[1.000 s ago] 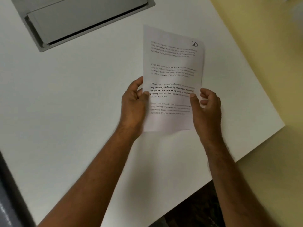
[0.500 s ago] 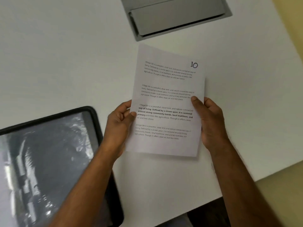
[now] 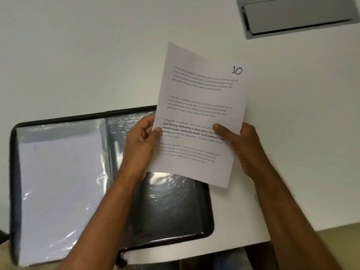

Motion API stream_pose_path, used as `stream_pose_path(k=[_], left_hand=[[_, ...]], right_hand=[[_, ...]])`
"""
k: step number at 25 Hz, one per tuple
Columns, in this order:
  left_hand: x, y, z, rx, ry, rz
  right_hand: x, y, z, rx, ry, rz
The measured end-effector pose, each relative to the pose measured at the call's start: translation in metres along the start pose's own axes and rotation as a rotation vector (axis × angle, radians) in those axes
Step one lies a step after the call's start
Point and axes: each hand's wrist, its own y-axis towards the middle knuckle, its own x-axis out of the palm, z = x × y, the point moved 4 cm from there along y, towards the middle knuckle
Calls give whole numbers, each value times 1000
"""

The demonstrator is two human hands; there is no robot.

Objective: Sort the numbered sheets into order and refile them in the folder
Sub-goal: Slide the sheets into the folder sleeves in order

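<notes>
Left hand (image 3: 143, 141) pinches the left edge of the sheet (image 3: 200, 114), thumb on top, fingers curled behind. Right hand (image 3: 240, 145) grips the right edge the same way, thumb across the printed text. Sheet held up off the table, tilted, marked "10" at its top right corner, four blocks of print. Below and left, the black folder (image 3: 13, 172) lies open on the white table (image 3: 78, 55); left sleeve holds a white page, right sleeve looks dark and shiny, partly under the sheet. Grey hatch (image 3: 298, 16) set in the table, far right.
</notes>
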Motion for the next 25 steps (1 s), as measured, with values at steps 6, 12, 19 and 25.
stream_pose_path(k=[6, 12, 19, 25], left_hand=[[-63, 0, -3, 408, 624, 8], [-89, 14, -38, 430, 1136, 23], [-84, 18, -39, 500, 1280, 55], [-91, 30, -27, 424, 1256, 7]], right_hand=[[51, -15, 13, -96, -242, 27], [57, -24, 18, -141, 10, 274], [57, -18, 36, -37, 285, 486], [66, -13, 31, 43, 353, 436]])
